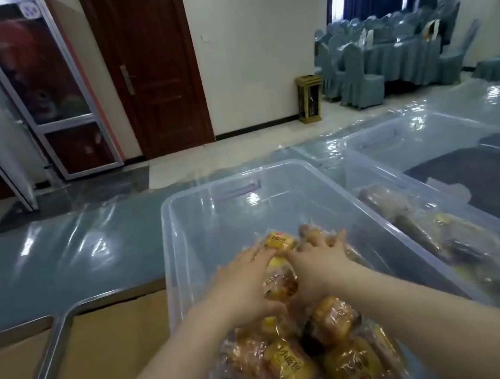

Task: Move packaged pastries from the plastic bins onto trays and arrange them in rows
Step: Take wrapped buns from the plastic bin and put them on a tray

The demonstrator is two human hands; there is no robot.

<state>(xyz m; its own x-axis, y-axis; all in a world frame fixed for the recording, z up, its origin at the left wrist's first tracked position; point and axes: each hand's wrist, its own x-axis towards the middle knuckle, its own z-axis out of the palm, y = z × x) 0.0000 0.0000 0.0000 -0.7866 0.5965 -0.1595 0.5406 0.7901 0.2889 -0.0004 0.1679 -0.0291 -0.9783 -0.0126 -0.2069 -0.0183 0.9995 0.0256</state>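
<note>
I am pressing my left hand (pixel 244 279) and right hand (pixel 320 263), fingers nearly straight and spread, against either side of a few packaged pastries (pixel 281 284), cupping them between my palms inside the clear plastic bin (pixel 180 235). A paper-lined tray (pixel 41 376) is sitting just left of the bin.

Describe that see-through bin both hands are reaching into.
The bin is a large, lidless rectangular tub of clear bluish plastic with a rolled rim and a handle slot in its far wall. It sits on the glossy table, its near half piled with wrapped pastries; the left hand and right hand rest on them.
</note>
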